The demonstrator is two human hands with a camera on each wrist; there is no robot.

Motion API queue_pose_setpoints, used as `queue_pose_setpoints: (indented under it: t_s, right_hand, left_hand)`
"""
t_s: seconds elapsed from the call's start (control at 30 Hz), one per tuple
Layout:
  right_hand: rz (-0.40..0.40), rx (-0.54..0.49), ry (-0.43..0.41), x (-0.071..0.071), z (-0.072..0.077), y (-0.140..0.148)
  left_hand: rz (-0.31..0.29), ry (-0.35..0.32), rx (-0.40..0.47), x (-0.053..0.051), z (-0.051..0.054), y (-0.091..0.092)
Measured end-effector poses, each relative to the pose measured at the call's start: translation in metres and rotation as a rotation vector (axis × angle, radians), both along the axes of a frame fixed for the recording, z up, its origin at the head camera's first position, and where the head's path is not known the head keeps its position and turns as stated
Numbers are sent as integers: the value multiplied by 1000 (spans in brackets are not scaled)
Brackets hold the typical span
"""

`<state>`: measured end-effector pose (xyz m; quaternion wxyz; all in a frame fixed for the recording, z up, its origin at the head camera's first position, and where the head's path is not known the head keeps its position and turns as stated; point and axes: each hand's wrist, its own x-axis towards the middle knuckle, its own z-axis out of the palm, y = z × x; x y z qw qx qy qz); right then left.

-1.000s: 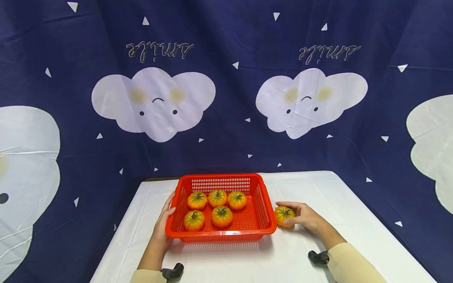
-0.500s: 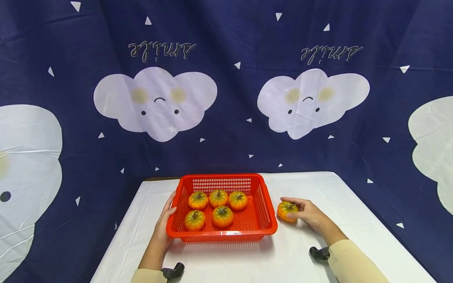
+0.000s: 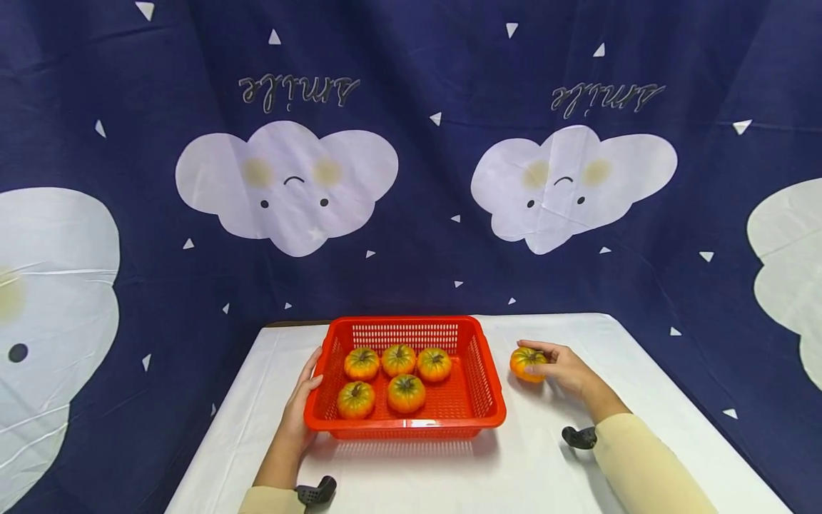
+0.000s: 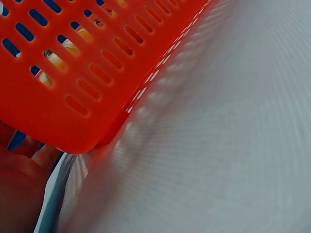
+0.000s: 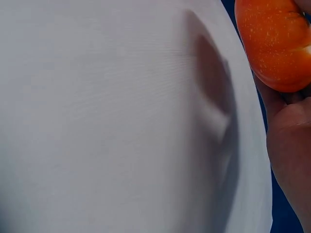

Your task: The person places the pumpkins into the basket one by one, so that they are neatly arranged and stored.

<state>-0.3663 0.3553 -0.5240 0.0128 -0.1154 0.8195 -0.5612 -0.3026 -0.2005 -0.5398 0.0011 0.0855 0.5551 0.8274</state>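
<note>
In the head view, my right hand [image 3: 565, 368] pinches a small orange-and-green pumpkin [image 3: 527, 365] between thumb and fingers, to the right of the red plastic basket [image 3: 443, 422]. The right wrist view shows this pumpkin [image 5: 274, 46] close up, its shadow falling on the cloth apart from it. My left hand [image 3: 300, 407] rests against the basket's left side, its fingers fairly straight along the outer wall and rim. Several similar pumpkins lie inside, among them one at the front left [image 3: 356, 400] and one at the front middle [image 3: 406, 394]. The left wrist view shows the slotted wall [image 4: 92, 73].
A white cloth [image 3: 411, 482] covers the table. Dark blue fabric [image 3: 424, 278] printed with clouds hangs behind and at both sides. A black device [image 3: 317, 491] is strapped on the left wrist, another [image 3: 579, 437] on the right.
My right hand has carried the pumpkin away from the basket's right side, rightward and toward the back of the table. The left hand and the basket have stayed in place.
</note>
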Motion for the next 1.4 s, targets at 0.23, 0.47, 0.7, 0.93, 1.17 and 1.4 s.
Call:
queue_pose_setpoints:
  t_s: [0.23, 0.47, 0.7, 0.93, 1.17, 1.4]
  right_hand:
    - [21, 5, 13, -10, 16, -2]
    - [32, -2, 50, -17, 31, -3]
    - [48, -5, 64, -23, 49, -12]
    - [96, -87, 52, -24, 62, -27]
    - [147, -91, 74, -26, 73, -43]
    - [231, -56, 70, -23, 81, -59]
  left_hand:
    - [-6, 20, -6, 0, 1, 0]
    - [-12, 11, 0, 1, 1, 0]
    - [-9, 7, 5, -1, 2, 0]
    - [2, -13, 0, 0, 3, 0]
    - [-10, 3, -3, 2, 4, -1]
    - [-23, 1, 15, 1, 3, 0]
